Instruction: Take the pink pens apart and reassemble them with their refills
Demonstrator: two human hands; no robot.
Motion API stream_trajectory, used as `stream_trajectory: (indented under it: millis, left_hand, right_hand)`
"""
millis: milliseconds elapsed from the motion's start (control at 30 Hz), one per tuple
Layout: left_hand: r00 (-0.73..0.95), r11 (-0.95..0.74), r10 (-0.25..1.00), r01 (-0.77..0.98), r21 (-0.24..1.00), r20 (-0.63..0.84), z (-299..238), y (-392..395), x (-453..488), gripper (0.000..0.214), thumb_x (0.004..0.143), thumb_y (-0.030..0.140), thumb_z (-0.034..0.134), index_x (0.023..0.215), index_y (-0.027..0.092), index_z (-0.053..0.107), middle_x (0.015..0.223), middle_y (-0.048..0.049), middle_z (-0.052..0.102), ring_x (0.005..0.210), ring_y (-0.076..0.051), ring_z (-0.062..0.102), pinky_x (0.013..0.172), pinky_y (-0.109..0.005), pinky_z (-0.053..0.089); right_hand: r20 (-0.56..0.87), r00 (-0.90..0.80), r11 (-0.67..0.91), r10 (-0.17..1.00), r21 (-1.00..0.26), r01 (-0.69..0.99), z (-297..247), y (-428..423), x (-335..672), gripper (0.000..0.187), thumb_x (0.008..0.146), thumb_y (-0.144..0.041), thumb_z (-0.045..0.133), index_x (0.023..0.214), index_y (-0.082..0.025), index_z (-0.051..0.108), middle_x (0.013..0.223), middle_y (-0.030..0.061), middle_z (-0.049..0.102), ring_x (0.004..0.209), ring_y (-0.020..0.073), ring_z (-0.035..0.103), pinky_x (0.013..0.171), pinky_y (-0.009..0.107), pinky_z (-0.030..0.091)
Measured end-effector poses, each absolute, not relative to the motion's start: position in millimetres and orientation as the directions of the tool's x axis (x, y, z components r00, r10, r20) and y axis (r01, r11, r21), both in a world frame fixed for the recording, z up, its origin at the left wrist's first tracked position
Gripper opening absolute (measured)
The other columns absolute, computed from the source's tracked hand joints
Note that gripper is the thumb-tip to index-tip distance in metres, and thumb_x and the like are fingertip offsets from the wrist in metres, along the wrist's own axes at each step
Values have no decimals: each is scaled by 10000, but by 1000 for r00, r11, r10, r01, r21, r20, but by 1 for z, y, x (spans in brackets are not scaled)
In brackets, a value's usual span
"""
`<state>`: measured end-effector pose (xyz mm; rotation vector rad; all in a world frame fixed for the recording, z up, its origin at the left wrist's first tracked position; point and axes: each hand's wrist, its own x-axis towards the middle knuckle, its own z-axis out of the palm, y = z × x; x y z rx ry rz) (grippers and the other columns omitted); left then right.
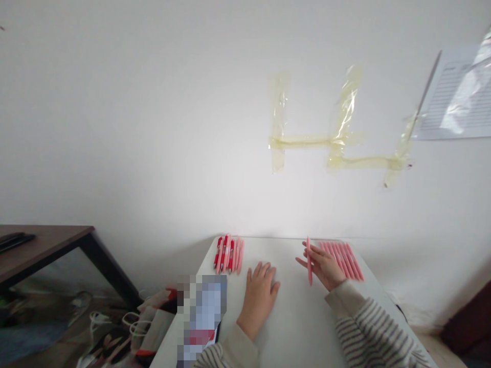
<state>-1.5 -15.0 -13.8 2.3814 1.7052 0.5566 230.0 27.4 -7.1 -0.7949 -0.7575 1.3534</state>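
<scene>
A pink pen (pixel 309 263) stands near upright in my right hand (pixel 325 265), held by the fingers above the right part of the white table (pixel 293 319). Just right of that hand, several pink pens (pixel 345 260) lie side by side in a neat row. My left hand (pixel 261 291) rests palm down on the tabletop, fingers stretched out and holding nothing. Beyond it to the left is a bunch of pens, some pink (pixel 238 256) and some red with silver tips (pixel 223 258), partly overlapping.
A blurred-out phone-like item (pixel 203 322) lies at the table's left edge. Bags with white handles (pixel 148 327) stand on the floor to the left, near a brown desk (pixel 49 245). Behind the table rises a white wall with yellowed tape (pixel 307 143) and a taped paper (pixel 452 102).
</scene>
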Motion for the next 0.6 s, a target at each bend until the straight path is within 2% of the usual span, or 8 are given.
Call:
stream_trajectory:
  millis: [67,133,200,300,367,433,600]
  left_hand:
    - [283,-341,936,875,343,209,-15,-15,-2,414,955,353,432,1347,291,551,1498,-48,508,1459,-263,357,1230,-597,221]
    - [285,-343,936,874,344,209,-16,-14,-2,416,958,361,426,1349,292,550,1500,-46,506,1461,-262,355,1232,-595,219]
    - [287,-345,935,874,343,209,-16,-14,-3,417,956,362,429,1348,291,552,1500,-47,506,1460,-262,355,1233,-592,219]
    - [285,-344,935,871,349,211,-16,-14,-3,417,954,362,433,1346,289,555,1502,-43,505,1459,-264,356,1234,-593,213]
    - [285,-345,935,867,360,211,-16,-14,-4,419,954,363,430,1348,289,555,1506,-40,501,1459,-265,354,1234,-594,210]
    - [287,-346,935,863,368,207,-16,-14,-4,423,953,366,430,1351,291,552,1508,-36,499,1461,-265,351,1234,-593,210]
    - [287,-339,939,868,363,190,-16,-13,-4,426,951,372,427,1350,287,551,1508,-40,499,1463,-263,346,1233,-595,208]
  right_hand:
    - [68,188,122,980,-949,-290,-5,34,236,331,688,-369,823,965,-218,721,807,11,674,797,198,635,868,481,582]
    - [170,318,156,933,-985,69,-2,41,246,320,687,-397,787,936,-206,720,809,38,700,810,239,651,860,473,551]
    - [294,334,137,895,-896,422,1,48,256,339,762,-399,687,1030,-192,713,847,72,726,866,275,662,895,484,507]
    - [358,304,-26,883,-609,793,4,52,267,374,846,-388,592,1163,-212,681,963,103,745,1074,332,598,1021,574,374]
    - [364,274,-105,890,-421,901,4,53,270,383,877,-367,557,1218,-222,654,1050,116,738,1165,356,531,1072,660,249]
    - [359,234,-130,904,-292,948,2,53,271,384,896,-340,529,1245,-217,632,1127,128,720,1190,361,497,1074,721,163]
    - [388,152,-112,909,-125,986,-9,56,272,312,902,-296,508,1164,-218,658,1150,134,704,1190,347,470,1088,755,40]
